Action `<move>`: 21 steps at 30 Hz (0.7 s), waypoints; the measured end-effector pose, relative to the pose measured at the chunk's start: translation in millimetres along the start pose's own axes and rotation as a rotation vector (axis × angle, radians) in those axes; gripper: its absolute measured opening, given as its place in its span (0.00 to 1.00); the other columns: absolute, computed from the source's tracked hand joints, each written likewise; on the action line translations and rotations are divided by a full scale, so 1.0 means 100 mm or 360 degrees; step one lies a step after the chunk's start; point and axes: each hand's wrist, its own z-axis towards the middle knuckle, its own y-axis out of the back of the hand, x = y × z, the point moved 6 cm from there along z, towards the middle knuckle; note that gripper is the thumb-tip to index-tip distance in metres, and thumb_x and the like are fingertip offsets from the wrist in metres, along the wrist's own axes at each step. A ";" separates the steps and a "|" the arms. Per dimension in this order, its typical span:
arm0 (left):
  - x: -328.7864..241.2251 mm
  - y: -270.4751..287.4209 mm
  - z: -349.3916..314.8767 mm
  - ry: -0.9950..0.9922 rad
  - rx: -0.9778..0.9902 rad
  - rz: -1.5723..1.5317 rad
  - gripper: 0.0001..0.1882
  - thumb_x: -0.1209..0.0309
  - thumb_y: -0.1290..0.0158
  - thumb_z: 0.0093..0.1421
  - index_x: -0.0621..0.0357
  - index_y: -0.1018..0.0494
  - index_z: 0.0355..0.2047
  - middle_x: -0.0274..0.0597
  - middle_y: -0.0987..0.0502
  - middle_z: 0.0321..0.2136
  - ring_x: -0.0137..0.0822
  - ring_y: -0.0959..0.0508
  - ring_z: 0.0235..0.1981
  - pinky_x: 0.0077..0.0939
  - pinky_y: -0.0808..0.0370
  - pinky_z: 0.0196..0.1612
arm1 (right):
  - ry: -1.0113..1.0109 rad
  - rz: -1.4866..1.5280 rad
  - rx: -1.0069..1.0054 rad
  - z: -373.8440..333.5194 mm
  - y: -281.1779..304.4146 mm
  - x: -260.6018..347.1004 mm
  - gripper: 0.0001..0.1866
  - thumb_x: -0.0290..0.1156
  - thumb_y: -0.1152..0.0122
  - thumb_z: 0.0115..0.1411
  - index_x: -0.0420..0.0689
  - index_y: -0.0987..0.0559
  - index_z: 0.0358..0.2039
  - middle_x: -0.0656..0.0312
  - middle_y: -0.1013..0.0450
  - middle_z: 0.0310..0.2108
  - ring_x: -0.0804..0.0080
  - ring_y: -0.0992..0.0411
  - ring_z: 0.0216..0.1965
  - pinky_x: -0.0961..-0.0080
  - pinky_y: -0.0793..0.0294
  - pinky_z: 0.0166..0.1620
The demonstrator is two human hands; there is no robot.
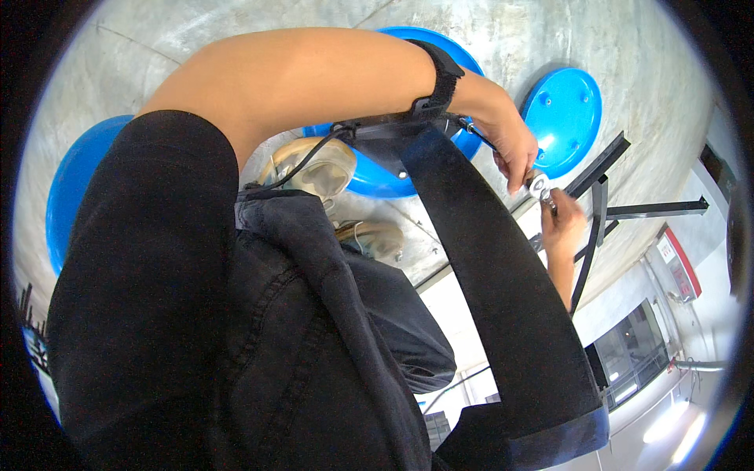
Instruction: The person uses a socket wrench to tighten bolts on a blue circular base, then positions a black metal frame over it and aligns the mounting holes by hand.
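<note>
My left arm reaches across the view from the left, with a black strap around the wrist. My left hand [512, 147] pinches a small round silver metal part [539, 186] with its fingertips. My right hand [562, 225] comes up from below and closes its fingers on the same small metal piece from the other side. Both hands meet just beside a black metal frame [603, 182]. What kind of part it is I cannot tell.
A blue round seat [562, 118] lies beyond the hands, another [382, 182] under my left arm, a third [69, 184] at far left. A broad black strap [491, 290] hangs across the middle. My shoes [314, 167] stand on the concrete floor [236, 23].
</note>
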 end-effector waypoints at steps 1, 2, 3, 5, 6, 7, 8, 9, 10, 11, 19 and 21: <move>0.01 -0.07 0.03 0.0022 0.0093 0.0095 0.10 0.66 0.40 0.49 0.60 0.25 0.22 0.27 0.35 0.14 0.22 0.39 0.18 0.21 0.43 0.22 | 0.0006 -0.0170 0.0245 0.08 0.04 -0.04 0.05 0.26 0.39 0.46 0.43 0.27 0.23 0.57 0.32 0.21 0.58 0.33 0.29 0.64 0.38 0.32; 0.00 -0.13 0.08 0.0021 0.0230 0.0169 0.12 0.65 0.41 0.50 0.61 0.26 0.21 0.29 0.34 0.15 0.24 0.38 0.19 0.22 0.41 0.23 | 0.0033 -0.0230 0.0253 0.17 0.12 -0.06 0.06 0.26 0.38 0.46 0.43 0.27 0.23 0.58 0.32 0.23 0.60 0.33 0.30 0.65 0.38 0.35; -0.05 -0.15 0.12 0.0018 0.0233 0.0175 0.12 0.65 0.41 0.50 0.61 0.26 0.21 0.29 0.34 0.15 0.24 0.38 0.19 0.22 0.41 0.23 | 0.0070 -0.0298 0.0255 0.30 0.21 -0.06 0.07 0.27 0.37 0.45 0.43 0.27 0.22 0.59 0.32 0.24 0.62 0.33 0.31 0.66 0.37 0.38; 0.02 -0.15 0.10 0.0180 0.0253 0.0464 0.13 0.64 0.42 0.50 0.63 0.26 0.21 0.30 0.34 0.15 0.25 0.37 0.20 0.24 0.40 0.24 | 0.0316 -0.0398 -0.0024 0.64 0.33 0.15 0.08 0.27 0.36 0.45 0.43 0.27 0.21 0.62 0.32 0.26 0.63 0.33 0.30 0.66 0.38 0.43; 0.07 -0.17 0.16 0.0128 0.0212 0.0471 0.15 0.63 0.42 0.51 0.66 0.26 0.21 0.33 0.33 0.14 0.26 0.36 0.20 0.26 0.39 0.25 | 0.0339 -0.0435 0.0006 0.70 0.35 0.18 0.08 0.27 0.35 0.44 0.43 0.27 0.22 0.63 0.31 0.29 0.65 0.32 0.34 0.66 0.38 0.48; 0.06 -0.18 0.13 0.0125 0.0207 0.0472 0.15 0.63 0.42 0.51 0.66 0.26 0.21 0.33 0.33 0.14 0.26 0.36 0.20 0.26 0.39 0.25 | 0.0344 -0.0438 0.0006 0.78 0.36 0.26 0.08 0.27 0.35 0.44 0.43 0.27 0.22 0.63 0.31 0.29 0.65 0.32 0.34 0.66 0.38 0.48; 0.04 -0.20 0.09 0.0030 0.0163 0.0557 0.16 0.63 0.42 0.51 0.67 0.26 0.22 0.35 0.32 0.14 0.27 0.36 0.19 0.27 0.39 0.25 | 0.0404 -0.0465 -0.0011 0.84 0.38 0.38 0.08 0.26 0.36 0.44 0.43 0.27 0.23 0.63 0.31 0.31 0.66 0.32 0.37 0.66 0.39 0.50; 0.00 -0.23 0.03 -0.0062 0.0121 0.0635 0.16 0.63 0.42 0.50 0.67 0.26 0.22 0.36 0.32 0.13 0.28 0.36 0.19 0.28 0.39 0.26 | 0.0461 -0.0485 -0.0027 0.87 0.37 0.46 0.07 0.25 0.36 0.44 0.44 0.27 0.24 0.63 0.30 0.32 0.67 0.31 0.39 0.66 0.40 0.52; -0.04 -0.23 -0.02 -0.0070 0.0116 0.0558 0.17 0.63 0.42 0.50 0.68 0.28 0.21 0.39 0.31 0.13 0.29 0.36 0.19 0.31 0.38 0.25 | 0.0446 -0.0521 0.0023 0.86 0.34 0.45 0.08 0.24 0.37 0.44 0.44 0.27 0.26 0.63 0.30 0.35 0.68 0.32 0.44 0.63 0.42 0.55; -0.08 -0.22 -0.06 -0.0072 0.0117 0.0552 0.17 0.63 0.42 0.50 0.68 0.28 0.21 0.39 0.31 0.13 0.29 0.36 0.19 0.31 0.38 0.25 | 0.0446 -0.0519 0.0028 0.85 0.34 0.44 0.08 0.24 0.37 0.44 0.44 0.27 0.26 0.63 0.30 0.35 0.68 0.32 0.44 0.63 0.42 0.55; -0.09 0.07 -0.11 -0.0334 -0.0433 0.0595 0.16 0.64 0.43 0.52 0.67 0.30 0.22 0.44 0.30 0.15 0.32 0.34 0.18 0.35 0.35 0.26 | -0.0389 0.0006 0.0688 0.23 -0.09 0.13 0.09 0.29 0.40 0.50 0.36 0.26 0.27 0.47 0.29 0.22 0.51 0.29 0.25 0.65 0.32 0.28; -0.21 -0.08 -0.05 -0.0518 -0.0188 0.0714 0.14 0.65 0.43 0.50 0.66 0.28 0.25 0.46 0.26 0.18 0.32 0.32 0.19 0.34 0.35 0.26 | -0.0895 0.0540 0.0996 -0.28 -0.31 0.31 0.09 0.30 0.46 0.54 0.35 0.25 0.26 0.44 0.29 0.22 0.49 0.29 0.27 0.59 0.33 0.31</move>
